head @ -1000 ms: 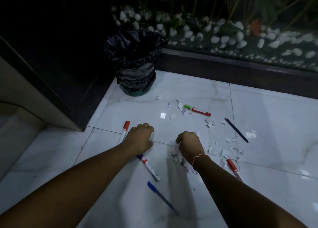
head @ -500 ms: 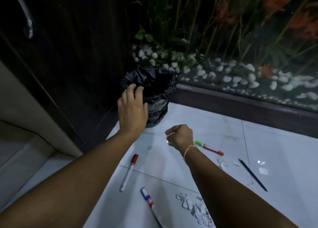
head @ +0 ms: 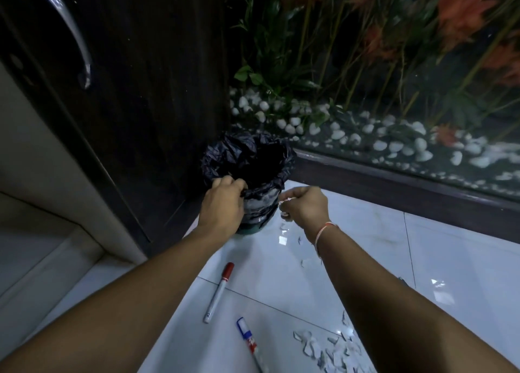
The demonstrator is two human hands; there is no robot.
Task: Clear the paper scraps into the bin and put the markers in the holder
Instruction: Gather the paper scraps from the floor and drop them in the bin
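Early stage. Left hand (head: 223, 203) pinches the liner of the bin (head: 247, 172) at frame centre. Right hand (head: 305, 205), fist closed on paper scraps, sits just right of the rim. Scrap pile (head: 326, 350) and two markers (head: 219, 292) remain on the floor, lower centre; no holder visible.

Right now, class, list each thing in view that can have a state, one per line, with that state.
Bin: upright, open, lined with a black bag.
Left hand: grips the bag's near rim.
Right hand: fist closed on paper scraps, beside the bin.
Red-capped marker: capped, lying on the floor.
Blue-capped marker: capped, lying flat.
Scrap pile: loose on the floor.
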